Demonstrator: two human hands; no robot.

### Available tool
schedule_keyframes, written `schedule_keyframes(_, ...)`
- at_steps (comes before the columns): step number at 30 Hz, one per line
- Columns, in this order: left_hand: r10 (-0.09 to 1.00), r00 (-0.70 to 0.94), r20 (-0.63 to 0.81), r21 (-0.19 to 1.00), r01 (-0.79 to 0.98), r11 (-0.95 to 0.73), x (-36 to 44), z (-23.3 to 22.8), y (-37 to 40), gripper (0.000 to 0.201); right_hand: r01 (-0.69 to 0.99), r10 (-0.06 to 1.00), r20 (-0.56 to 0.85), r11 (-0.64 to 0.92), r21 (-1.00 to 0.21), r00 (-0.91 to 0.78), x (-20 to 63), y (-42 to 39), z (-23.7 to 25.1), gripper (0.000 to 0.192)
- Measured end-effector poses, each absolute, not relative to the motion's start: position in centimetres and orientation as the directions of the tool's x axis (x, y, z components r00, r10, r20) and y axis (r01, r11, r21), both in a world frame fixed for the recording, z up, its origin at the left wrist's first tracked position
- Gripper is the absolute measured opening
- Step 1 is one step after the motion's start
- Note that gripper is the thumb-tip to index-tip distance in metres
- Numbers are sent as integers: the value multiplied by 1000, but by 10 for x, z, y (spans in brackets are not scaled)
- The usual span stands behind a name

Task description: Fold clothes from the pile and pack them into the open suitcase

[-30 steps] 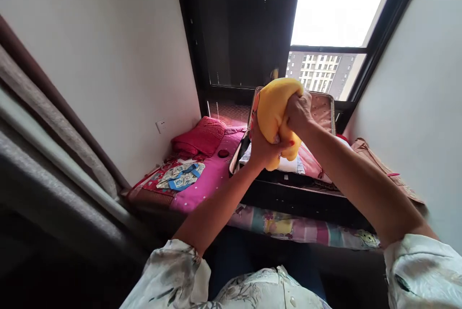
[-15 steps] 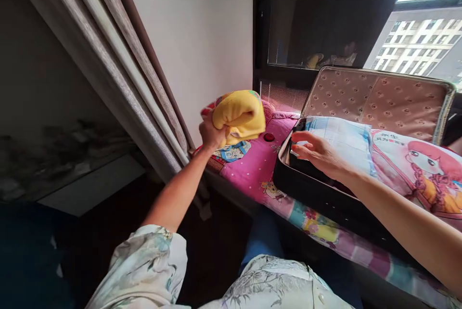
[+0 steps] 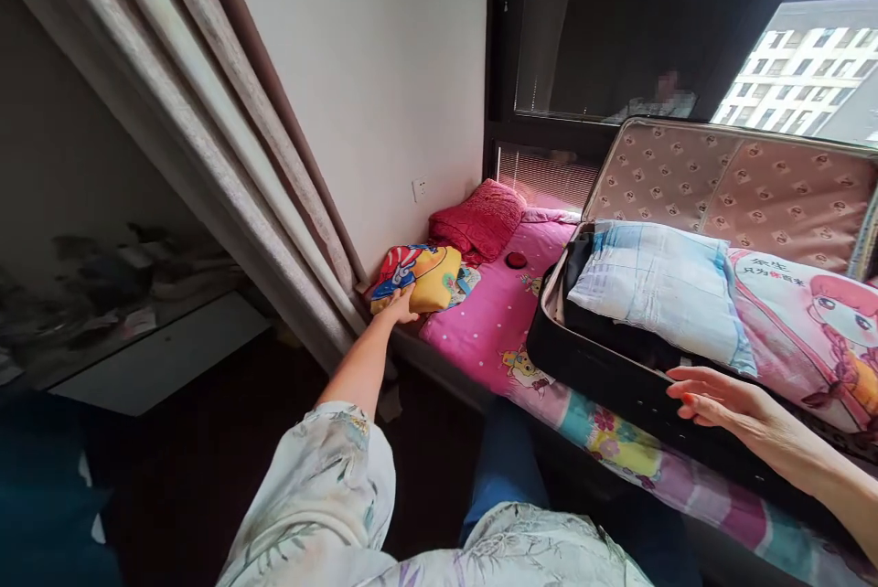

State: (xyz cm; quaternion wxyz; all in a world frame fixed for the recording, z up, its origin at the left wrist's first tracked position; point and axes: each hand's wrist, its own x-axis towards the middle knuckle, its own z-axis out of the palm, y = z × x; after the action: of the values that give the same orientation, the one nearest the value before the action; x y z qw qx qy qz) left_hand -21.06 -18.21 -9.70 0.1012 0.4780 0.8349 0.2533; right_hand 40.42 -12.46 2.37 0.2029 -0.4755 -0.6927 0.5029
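Note:
My left hand (image 3: 400,305) lies against the near side of a folded yellow cloth (image 3: 434,281) with a red and blue print. Its fingers are spread on the fabric, and the cloth rests at the left end of the padded ledge. My right hand (image 3: 720,404) hovers over the front rim of an open black suitcase (image 3: 583,363), fingers loosely bent and apart, with nothing in them. Inside the suitcase are a pale blue-and-white checked pillow (image 3: 658,285) and a pink item (image 3: 775,313) printed with a cartoon girl.
A red quilted cushion (image 3: 480,217) sits in the corner behind the yellow cloth. A small round red object (image 3: 516,260) lies on the pink bedding (image 3: 473,331). The suitcase lid (image 3: 741,180) leans up by the window. A curtain (image 3: 226,112) hangs at left.
My left hand has lowered the yellow cloth from the air onto the ledge's left end, and its grip has loosened. The right hand has drawn back toward me and to the right.

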Motion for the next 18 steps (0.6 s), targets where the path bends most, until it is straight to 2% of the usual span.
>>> schedule_keyframes(3,809,-586,49,493,718,491,-222,-103,-152,87,490,927,-104,94,-867,-361,438,-119,29,72)
schedule_keyframes(5,828,-541,149,481,771,417,-216,-97,-125,84,534,957,-12,151,-832,-289,454,-111,30,75)
schedule_keyframes(9,909,-215,357,425,904,48,-146,-67,-86,80,667,973,200,223,-711,-112,472,-90,23,73)
schedule_keyframes(11,910,-4,415,398,900,-178,-87,-46,-76,84,781,932,356,275,-561,-73,475,-79,18,65)
schedule_keyframes(13,881,181,437,399,839,-370,-26,-26,-67,90,895,871,480,290,-339,-100,478,-68,14,62)
schedule_keyframes(15,881,259,396,489,753,-441,26,-8,-54,98,958,851,508,240,-156,-131,486,-58,9,67)
schedule_keyframes(16,898,257,358,567,704,-428,48,-1,-46,102,973,862,492,203,-109,-124,493,-53,6,72)
schedule_keyframes(18,951,170,258,746,590,-309,79,13,-24,104,985,897,433,145,-94,-91,509,-44,-2,85)
